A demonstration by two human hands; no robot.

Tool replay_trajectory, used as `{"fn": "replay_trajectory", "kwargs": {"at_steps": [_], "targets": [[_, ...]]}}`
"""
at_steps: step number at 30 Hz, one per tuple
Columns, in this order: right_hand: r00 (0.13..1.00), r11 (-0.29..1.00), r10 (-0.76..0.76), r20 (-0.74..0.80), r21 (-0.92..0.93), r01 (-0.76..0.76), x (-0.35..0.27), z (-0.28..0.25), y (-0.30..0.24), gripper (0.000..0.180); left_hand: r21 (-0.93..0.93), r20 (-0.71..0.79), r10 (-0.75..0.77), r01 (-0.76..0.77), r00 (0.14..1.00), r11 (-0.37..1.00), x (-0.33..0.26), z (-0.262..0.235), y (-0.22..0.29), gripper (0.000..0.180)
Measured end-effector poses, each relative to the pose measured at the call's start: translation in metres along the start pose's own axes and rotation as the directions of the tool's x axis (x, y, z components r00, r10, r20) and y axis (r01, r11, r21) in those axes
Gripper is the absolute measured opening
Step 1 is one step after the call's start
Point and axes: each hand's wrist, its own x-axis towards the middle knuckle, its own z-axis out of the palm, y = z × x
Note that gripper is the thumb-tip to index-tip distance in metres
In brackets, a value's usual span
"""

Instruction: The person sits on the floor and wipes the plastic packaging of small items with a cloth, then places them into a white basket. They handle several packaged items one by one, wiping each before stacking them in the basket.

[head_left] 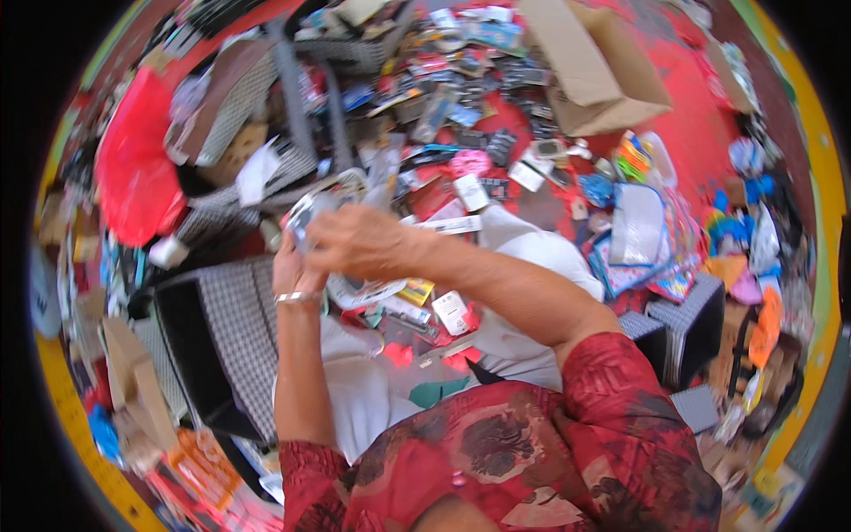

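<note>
Left of the cardboard box (581,58), a plastic packet (304,213) juts beyond the left hand (292,269)'s pinching grip. The right hand (362,241)'s grip is too blurred to tell.

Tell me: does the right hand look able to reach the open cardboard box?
Probably not from here: the right hand is busy with a blurred item, and small goods lie before the cardboard box.

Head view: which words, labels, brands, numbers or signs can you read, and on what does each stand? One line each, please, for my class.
I can quote no text with confidence.
Silvery item at the left hand: too blurred to read.
White box between the legs: dark marks, too small to read.
Long white strip: marks too blurred to read.
Yellow packet: any print is too small.
</note>
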Motion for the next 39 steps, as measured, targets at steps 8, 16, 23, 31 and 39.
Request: {"fn": "replay_trajectory", "kwargs": {"at_steps": [8,16,23,31,39], "targets": [[0.841,0.857,0.497,-0.212,-0.033,-0.515,0.014,-0.027,0.026,0.008,0.078,-0.032,0.339,-0.336,0.94,0.939,0.002,0.03,-0.014,0.051],[0.922,0.922,0.388,0.002,0.018,-0.388,0.017,-0.004,0.002,0.009,0.284,-0.199,0.398,-0.336,0.896,0.898,0.003,0.058,-0.038,0.05],[0.763,0.799,0.601,-0.237,0.177,-0.574,0.023,-0.011,0.021,0.01,0.367,-0.109,0.386,-0.324,0.916,0.872,0.005,0.057,-0.045,0.044],[0.955,0.938,0.291,0.056,0.179,-0.296,0.022,0.012,-0.016,0.028,0.214,-0.235,0.319,-0.271,0.918,0.939,0.003,0.044,-0.034,0.042],[0.92,0.901,0.261,0.292,0.269,-0.341,0.009,-0.011,-0.02,0.021,0.276,-0.214,0.42,-0.358,0.882,0.892,0.0,0.049,-0.013,0.052]]}}
